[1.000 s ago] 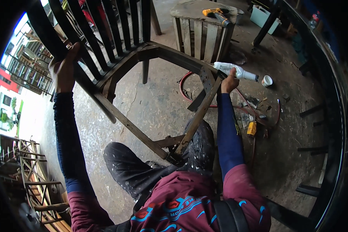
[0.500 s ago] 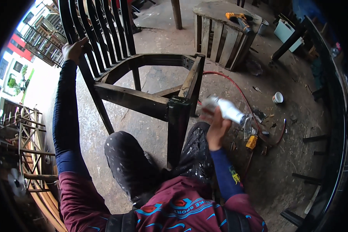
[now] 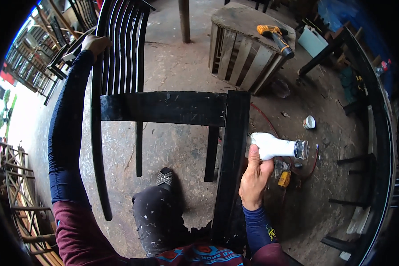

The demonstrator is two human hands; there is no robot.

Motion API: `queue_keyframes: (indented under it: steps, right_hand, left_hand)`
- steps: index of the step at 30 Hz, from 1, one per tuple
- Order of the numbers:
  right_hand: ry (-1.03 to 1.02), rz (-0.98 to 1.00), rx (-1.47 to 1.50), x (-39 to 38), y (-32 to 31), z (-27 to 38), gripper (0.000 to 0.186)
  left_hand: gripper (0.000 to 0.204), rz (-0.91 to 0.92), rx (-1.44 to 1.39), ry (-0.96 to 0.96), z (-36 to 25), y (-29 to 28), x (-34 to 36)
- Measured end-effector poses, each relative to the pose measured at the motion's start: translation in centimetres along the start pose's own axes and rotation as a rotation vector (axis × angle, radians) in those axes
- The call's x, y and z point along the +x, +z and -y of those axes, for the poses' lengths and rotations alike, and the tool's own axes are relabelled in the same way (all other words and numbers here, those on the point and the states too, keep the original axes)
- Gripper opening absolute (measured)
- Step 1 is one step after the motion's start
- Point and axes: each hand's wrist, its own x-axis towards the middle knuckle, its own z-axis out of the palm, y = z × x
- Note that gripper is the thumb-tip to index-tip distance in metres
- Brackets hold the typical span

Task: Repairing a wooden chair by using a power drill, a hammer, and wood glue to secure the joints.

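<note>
A black wooden chair with a curved slatted back stands before me, turned so its front rail runs across the view. My left hand is closed around the outer post of the backrest, with my arm stretched forward. In my right hand is a white bottle, lying sideways with its clear, dark-ringed neck pointing right. The thumb presses along its near side. Its wide end meets the chair's thick front leg; whether they touch I cannot tell.
An orange and black cordless drill rests on a slatted wooden crate at the far side. On the floor to the right are a small white cup, a yellow piece and a red hose. A black frame stands at far right.
The chair has turned and tilted, so its front rail now faces me and the open seat frame no longer shows. The bottle has swung down beside the front leg.
</note>
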Motion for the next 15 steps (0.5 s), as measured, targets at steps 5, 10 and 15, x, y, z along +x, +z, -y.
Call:
queue_keyframes:
  steps: [5,10,15]
  right_hand:
    - [0.091,-0.029,-0.088,0.0,2.2,-2.4,0.036]
    - [0.174,-0.075,-0.147,0.1,1.5,-4.8,0.039]
    - [0.242,0.115,-0.244,2.0,-0.1,-5.1,0.041]
  left_hand:
    - [0.059,0.200,0.239,0.008,3.4,10.0,6.2]
    - [0.068,0.329,0.320,-0.054,4.2,20.2,3.2]
    - [0.072,0.437,0.180,-0.156,7.2,20.0,3.4]
